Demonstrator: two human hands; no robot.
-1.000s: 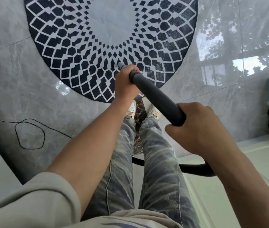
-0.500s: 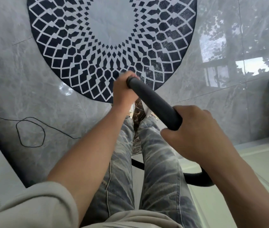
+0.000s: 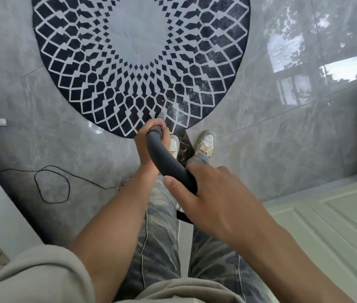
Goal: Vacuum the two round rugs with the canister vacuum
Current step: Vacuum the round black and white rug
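Left hand (image 3: 151,141) curls round the dark grey vacuum hose (image 3: 168,165) near its tip; right hand (image 3: 214,193) wraps it lower. The tip sits at the near edge of the round black-and-white patterned rug (image 3: 129,62); slow, overlapping strokes should suit.

Vacuum hose (image 3: 168,162), dark grey, curved: gripped at its far end by the left hand (image 3: 149,147), fingers (image 3: 156,124) wrapped round it. Nearer the body, the right hand (image 3: 217,193) lies over it, fingers curled round, thumb straight. Nozzle tip (image 3: 161,115), grey: just beyond the left fingers, over the near edge of the round rug (image 3: 129,51), which is black with a white lattice and pale centre. Shoes (image 3: 206,142), pale: just right of the left fingers, on the grey tiled floor (image 3: 260,138). Black cable (image 3: 51,184), looped: well left of all fingers.
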